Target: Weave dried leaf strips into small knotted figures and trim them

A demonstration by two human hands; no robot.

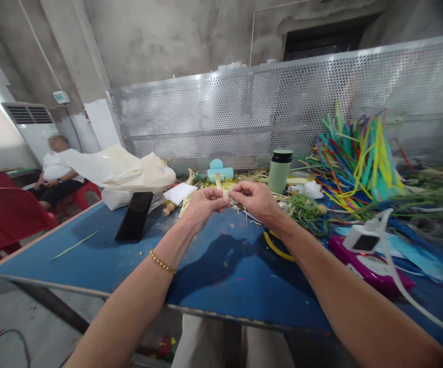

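Observation:
A small pale, straw-coloured piece (225, 194) is pinched between my two hands above the blue table (137, 268). It looks like a bit of dried husk or leaf, too small to name surely. My left hand (205, 203) grips it from the left with thumb and fingers closed. From the right, my right hand (255, 198) holds it in a similar pinch. Just behind the hands lie pale husk strips and a light-blue cylinder (221, 175). Yellow handles (277, 248), perhaps of pliers or scissors, lie under my right forearm.
To the left are a black phone (134, 216), a white paper (180, 193) and plastic bags (129, 171). A green tumbler (280, 171), colourful strips (367, 158) and a purple power strip (371, 266) with a white charger stand right. A perforated metal panel (206, 117) closes the back. A person sits far left.

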